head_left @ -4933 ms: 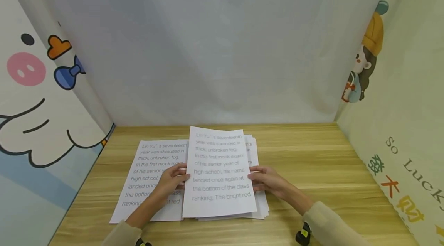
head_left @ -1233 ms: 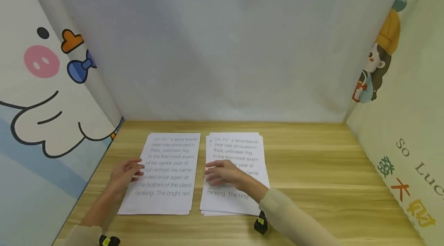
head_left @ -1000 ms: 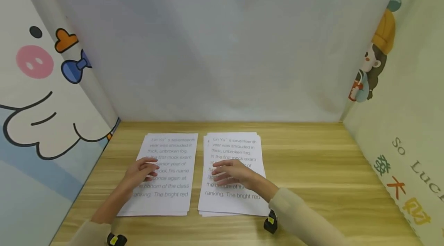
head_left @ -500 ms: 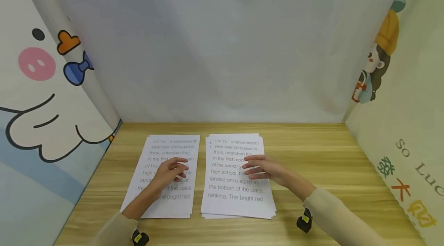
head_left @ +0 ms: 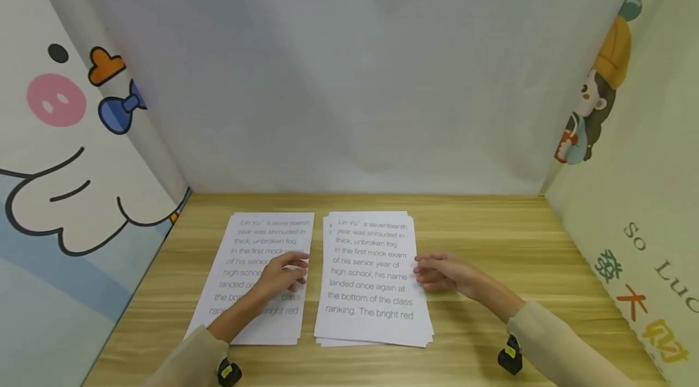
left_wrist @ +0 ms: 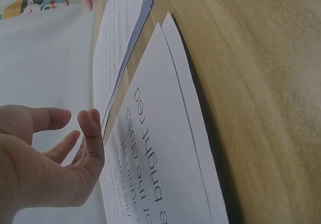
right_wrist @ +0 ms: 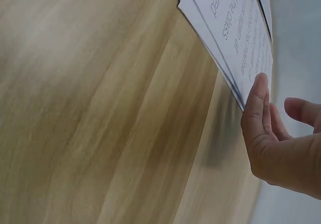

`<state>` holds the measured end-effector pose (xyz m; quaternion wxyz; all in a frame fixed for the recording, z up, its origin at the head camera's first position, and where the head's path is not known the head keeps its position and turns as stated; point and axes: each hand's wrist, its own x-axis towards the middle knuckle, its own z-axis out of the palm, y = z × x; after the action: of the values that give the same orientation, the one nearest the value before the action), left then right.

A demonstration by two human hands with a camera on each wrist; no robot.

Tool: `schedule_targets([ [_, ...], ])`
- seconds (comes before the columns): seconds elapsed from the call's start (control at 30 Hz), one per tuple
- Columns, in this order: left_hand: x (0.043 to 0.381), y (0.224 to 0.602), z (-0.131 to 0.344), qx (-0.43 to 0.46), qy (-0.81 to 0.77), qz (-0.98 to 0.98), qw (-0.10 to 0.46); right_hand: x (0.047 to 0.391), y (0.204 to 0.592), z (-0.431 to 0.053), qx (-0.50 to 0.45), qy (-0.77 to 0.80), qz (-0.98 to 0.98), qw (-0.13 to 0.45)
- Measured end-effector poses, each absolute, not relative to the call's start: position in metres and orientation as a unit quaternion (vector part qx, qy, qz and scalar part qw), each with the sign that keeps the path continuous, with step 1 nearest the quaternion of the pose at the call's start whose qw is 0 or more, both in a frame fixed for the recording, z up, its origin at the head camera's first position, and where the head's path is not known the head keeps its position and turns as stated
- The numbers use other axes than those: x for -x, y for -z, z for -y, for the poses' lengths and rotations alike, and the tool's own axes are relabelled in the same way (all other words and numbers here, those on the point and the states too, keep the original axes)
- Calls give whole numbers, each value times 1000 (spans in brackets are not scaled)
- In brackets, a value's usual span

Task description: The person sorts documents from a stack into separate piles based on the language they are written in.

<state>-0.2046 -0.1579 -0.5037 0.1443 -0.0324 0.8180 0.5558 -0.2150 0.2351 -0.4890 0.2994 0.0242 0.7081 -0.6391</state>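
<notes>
Two stacks of printed white paper lie side by side on the wooden table, a narrow gap between them. Over the left paper stack (head_left: 240, 320) hovers my left hand (head_left: 277, 281), its fingertips near that stack's inner edge. Its fingers are loosely bent and hold nothing, as the left wrist view shows. My right hand (head_left: 445, 273) is at the outer edge of the right paper stack (head_left: 366, 284), with relaxed fingers and nothing in its grip. In the right wrist view, its fingertips (right_wrist: 261, 83) overlap the edge of the right stack's sheets (right_wrist: 228, 38).
Wood-grain table (head_left: 480, 223) extends around both stacks. A pale grey backdrop (head_left: 355, 84) rises behind it, with cartoon-printed panels on the left (head_left: 60, 150) and right (head_left: 644, 181). Lower sheets stick out slightly at the corners of both stacks.
The single sheet that both hands held up has been let go. Over the last second both hands moved right, the left across its stack and the right off the top of its stack.
</notes>
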Motion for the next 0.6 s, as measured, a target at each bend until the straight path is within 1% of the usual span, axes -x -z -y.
schedule_targets([
  [0.13, 207, 507, 153, 35, -548, -823, 148, 214, 492, -243, -22, 636, -711, 299],
  [0.43, 208, 512, 140, 43, -518, -832, 196, 211, 498, -253, -25, 650, -695, 306],
  [0.6, 206, 511, 136, 43, -522, -830, 189, 213, 500, -247, -28, 656, -685, 317],
])
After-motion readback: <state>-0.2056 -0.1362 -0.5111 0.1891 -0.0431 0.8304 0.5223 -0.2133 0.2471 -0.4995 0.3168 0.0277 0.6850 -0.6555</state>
